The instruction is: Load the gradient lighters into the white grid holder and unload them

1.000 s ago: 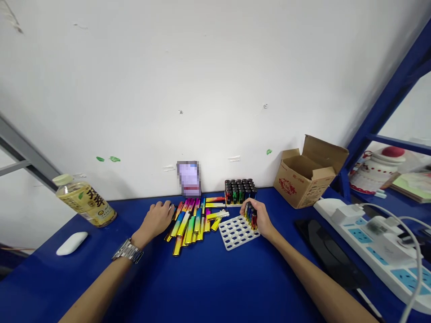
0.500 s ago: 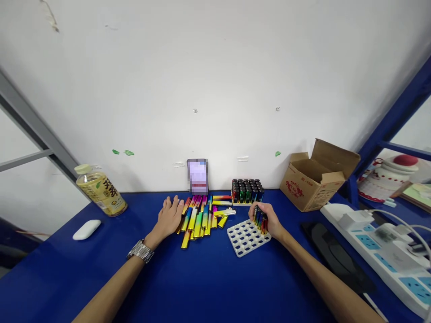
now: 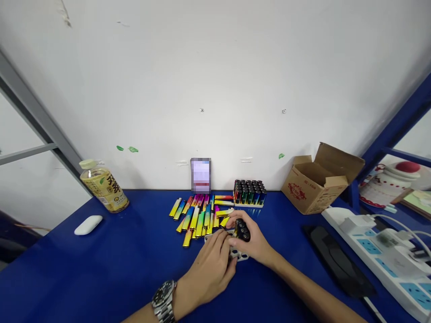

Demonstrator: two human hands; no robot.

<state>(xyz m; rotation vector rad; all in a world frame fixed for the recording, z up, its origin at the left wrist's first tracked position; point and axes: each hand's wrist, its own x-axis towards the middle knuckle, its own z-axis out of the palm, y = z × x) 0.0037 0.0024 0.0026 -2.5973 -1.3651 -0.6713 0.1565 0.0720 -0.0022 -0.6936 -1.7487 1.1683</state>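
Note:
My right hand point(image 3: 247, 237) is curled around several dark-topped lighters point(image 3: 242, 231) that stand in a white holed tray point(image 3: 238, 255). My left hand point(image 3: 212, 262), a metal watch on its wrist, lies bent over the left part of the tray with its fingertips close to my right thumb. Its fingers are drawn together, and what they hold is hidden. Both hands cover much of the tray. Just beyond them, a loose pile of shiny rainbow and gold lighters point(image 3: 194, 219) lies on the blue table point(image 3: 141, 260).
A tray packed with upright lighters point(image 3: 249, 193) stands by the wall, right of a phone point(image 3: 201, 176). An open cardboard box point(image 3: 306, 188), a black device point(image 3: 336, 255) and a power strip point(image 3: 377, 251) are at right. A bottle point(image 3: 105, 186) and white case point(image 3: 88, 225) are at left.
My left hand has come from the lighter pile to the tray, uncovering lighters at the pile's left end. The tray and my right hand have shifted left and closer to it.

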